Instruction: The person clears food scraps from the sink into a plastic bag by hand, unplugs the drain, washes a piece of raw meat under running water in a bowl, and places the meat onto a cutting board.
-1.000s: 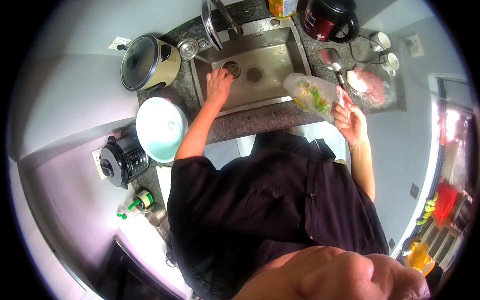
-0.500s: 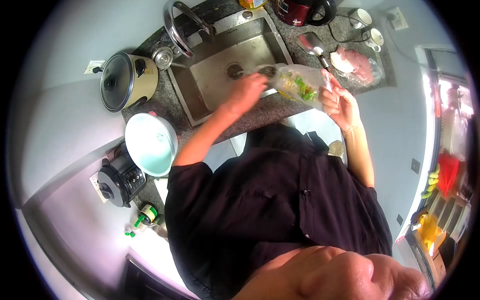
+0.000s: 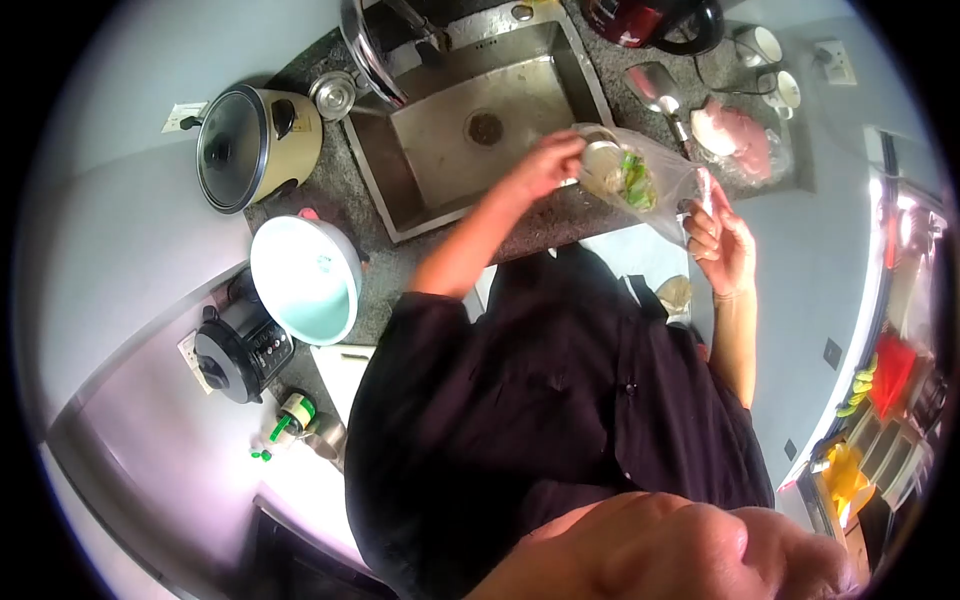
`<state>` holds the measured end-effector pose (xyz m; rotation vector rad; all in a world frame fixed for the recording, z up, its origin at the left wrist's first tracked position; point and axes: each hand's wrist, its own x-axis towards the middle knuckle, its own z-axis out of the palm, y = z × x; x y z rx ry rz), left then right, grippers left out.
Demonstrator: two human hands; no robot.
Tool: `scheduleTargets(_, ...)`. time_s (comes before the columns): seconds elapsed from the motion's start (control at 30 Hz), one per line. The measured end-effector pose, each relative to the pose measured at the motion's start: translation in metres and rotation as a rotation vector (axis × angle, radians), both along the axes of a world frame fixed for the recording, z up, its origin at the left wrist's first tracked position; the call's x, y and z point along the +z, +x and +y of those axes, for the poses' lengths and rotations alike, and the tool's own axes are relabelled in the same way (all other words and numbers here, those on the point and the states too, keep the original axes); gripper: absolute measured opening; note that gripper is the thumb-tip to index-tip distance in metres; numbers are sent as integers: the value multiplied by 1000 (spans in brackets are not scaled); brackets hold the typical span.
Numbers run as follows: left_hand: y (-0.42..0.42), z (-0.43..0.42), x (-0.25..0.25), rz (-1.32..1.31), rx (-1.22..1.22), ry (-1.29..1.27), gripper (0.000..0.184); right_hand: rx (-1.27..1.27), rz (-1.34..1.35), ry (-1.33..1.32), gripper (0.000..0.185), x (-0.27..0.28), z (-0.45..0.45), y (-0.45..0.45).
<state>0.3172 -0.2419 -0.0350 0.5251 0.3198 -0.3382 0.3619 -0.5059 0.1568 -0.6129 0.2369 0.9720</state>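
Observation:
My right hand (image 3: 722, 245) is closed on the gathered edge of a clear plastic bag (image 3: 672, 187), above the counter's front edge. Green and pale food scraps (image 3: 637, 180) show through the plastic. At the bag's other end, my left hand (image 3: 555, 165) pinches a small round metal strainer (image 3: 600, 150). The strainer is tilted at the mouth of the bag, partly inside or behind the plastic; I cannot tell which. Behind my left hand lies the steel sink (image 3: 430, 200), its round drain (image 3: 484, 128) in view.
A faucet (image 3: 370, 55) arches over the sink. To the left stand a rice cooker (image 3: 250, 150), a pale green basin (image 3: 300, 285) and a black cooker (image 3: 240, 355). On the right lie a spatula (image 3: 655, 88), raw meat (image 3: 740, 140) on plastic, two mugs (image 3: 782, 95) and a kettle (image 3: 640, 22).
My left hand has brought the strainer, dark-side visible before, tilted into the bag's mouth. The scraps have shifted inside the bag. The view has turned slightly.

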Motion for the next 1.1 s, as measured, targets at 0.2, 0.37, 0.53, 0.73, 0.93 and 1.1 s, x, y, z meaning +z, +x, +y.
scheduleTargets(0.2,-58,127,-81,308,180,1203,13,-55,28,-111,68,1,1,-2)
scheduleTargets(0.37,-94,194,-161,162,71,1944,24,-84,63,-153,65,1,9,-3)
scheduleTargets(0.53,-58,151,-206,-14,-219,2193,38,-140,108,-181,70,-4,13,-4)
scheduleTargets(0.73,8,108,-234,132,-294,1945,38,-180,143,-236,71,-14,19,-6)
scheduleTargets(0.93,4,104,-239,77,-634,1992,49,-178,151,-228,76,-17,15,-6)
scheduleTargets(1.1,-6,125,-250,-27,-724,1944,43,-205,148,-245,77,-16,17,-4)
